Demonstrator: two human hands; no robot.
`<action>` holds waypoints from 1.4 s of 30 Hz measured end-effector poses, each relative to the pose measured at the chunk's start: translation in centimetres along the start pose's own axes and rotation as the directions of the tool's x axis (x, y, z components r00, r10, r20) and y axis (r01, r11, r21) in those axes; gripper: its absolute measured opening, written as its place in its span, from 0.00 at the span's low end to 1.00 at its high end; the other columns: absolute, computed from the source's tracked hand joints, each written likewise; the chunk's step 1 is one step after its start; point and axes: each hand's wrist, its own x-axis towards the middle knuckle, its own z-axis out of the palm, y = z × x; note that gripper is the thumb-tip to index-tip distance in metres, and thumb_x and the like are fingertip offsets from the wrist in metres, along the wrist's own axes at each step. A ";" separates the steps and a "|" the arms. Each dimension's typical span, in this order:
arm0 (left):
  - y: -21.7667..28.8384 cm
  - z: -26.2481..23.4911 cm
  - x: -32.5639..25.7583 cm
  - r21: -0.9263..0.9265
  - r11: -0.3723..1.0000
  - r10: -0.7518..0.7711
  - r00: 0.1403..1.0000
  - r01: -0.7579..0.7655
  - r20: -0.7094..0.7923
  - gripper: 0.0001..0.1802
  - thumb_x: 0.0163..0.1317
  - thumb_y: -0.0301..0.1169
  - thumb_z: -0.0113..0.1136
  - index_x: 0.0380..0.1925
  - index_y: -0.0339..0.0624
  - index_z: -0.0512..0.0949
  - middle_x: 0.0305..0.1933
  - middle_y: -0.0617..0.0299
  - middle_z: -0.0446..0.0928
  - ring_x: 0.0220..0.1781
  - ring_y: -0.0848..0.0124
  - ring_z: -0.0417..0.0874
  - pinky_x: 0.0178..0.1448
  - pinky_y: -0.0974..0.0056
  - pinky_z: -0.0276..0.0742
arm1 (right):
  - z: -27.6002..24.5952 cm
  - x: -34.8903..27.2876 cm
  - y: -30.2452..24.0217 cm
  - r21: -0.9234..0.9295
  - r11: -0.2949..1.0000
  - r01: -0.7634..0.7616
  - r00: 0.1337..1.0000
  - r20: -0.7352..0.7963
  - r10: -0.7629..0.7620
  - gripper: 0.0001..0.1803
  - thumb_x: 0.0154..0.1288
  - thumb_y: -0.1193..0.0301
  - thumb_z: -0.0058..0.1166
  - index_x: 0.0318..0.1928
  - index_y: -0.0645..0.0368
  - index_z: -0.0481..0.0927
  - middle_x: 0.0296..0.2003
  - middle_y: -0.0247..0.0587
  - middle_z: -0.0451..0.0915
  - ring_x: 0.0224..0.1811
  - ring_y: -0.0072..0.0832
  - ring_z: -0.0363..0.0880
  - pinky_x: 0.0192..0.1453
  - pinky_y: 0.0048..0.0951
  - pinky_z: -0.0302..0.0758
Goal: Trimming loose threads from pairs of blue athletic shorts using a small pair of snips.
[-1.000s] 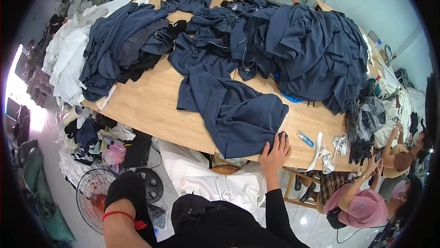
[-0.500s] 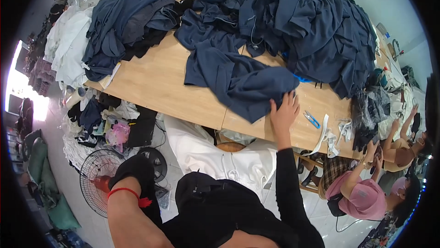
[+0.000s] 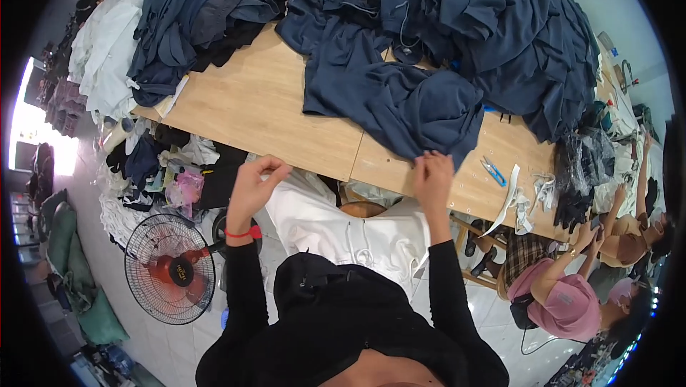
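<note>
2 hands are up in front of the person in the head view. The right hand pinches the lower edge of a dark blue garment between closed fingers, right at the near edge of the wooden table. That garment lies spread and crumpled on the tabletop, its hem hanging just over the table edge where the hand grips it. The left hand is raised off the table, below its near edge, with thumb and fingertips drawn together; whether anything thin is held between them cannot be told. A red band circles the left wrist, and both forearms wear black sleeves.

Behind the held garment a large heap of dark blue clothes covers the far right of the table, and another dark pile sits at the far left, next to white fabric. Small blue snips lie on the table just right of the right hand, near white strips. A floor fan stands at lower left. A person in a pink cap sits at the right, well apart
</note>
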 end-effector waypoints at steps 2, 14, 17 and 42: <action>-1.7 2.7 1.5 -0.145 0.988 -0.060 0.998 0.055 -0.033 0.13 0.75 0.29 0.69 0.53 0.30 0.85 0.39 0.60 0.89 0.42 0.76 0.89 0.48 0.70 0.84 | -1.1 1.5 -0.5 -0.056 0.994 -0.096 0.994 -0.064 0.092 0.08 0.69 0.71 0.68 0.41 0.64 0.88 0.44 0.50 0.89 0.52 0.50 0.85 0.66 0.51 0.77; -4.6 8.6 8.1 -0.232 0.972 -0.068 0.990 0.039 -0.121 0.06 0.74 0.20 0.63 0.48 0.34 0.79 0.38 0.61 0.84 0.34 0.68 0.93 0.35 0.69 0.87 | -2.6 0.6 -3.9 0.563 0.778 -0.277 0.960 0.134 0.244 0.15 0.62 0.91 0.54 0.43 0.64 0.89 0.50 0.47 0.85 0.49 0.41 0.88 0.53 0.34 0.83; -8.2 7.4 5.1 -0.289 0.950 -0.148 0.986 0.118 -0.083 0.06 0.73 0.15 0.59 0.47 0.33 0.79 0.42 0.59 0.84 0.38 0.69 0.92 0.42 0.69 0.89 | -4.7 -3.2 -2.0 0.405 0.850 -0.338 0.938 0.219 0.269 0.16 0.62 0.94 0.52 0.40 0.65 0.90 0.56 0.48 0.84 0.50 0.36 0.87 0.58 0.31 0.82; 0.5 6.4 1.2 -0.869 0.493 0.029 0.998 0.034 0.055 0.17 0.78 0.17 0.55 0.63 0.26 0.80 0.61 0.48 0.85 0.62 0.64 0.89 0.69 0.59 0.86 | -10.1 -6.2 -4.5 0.771 -0.327 -0.546 0.587 0.631 0.508 0.20 0.87 0.63 0.53 0.67 0.64 0.77 0.65 0.45 0.84 0.65 0.34 0.84 0.73 0.44 0.80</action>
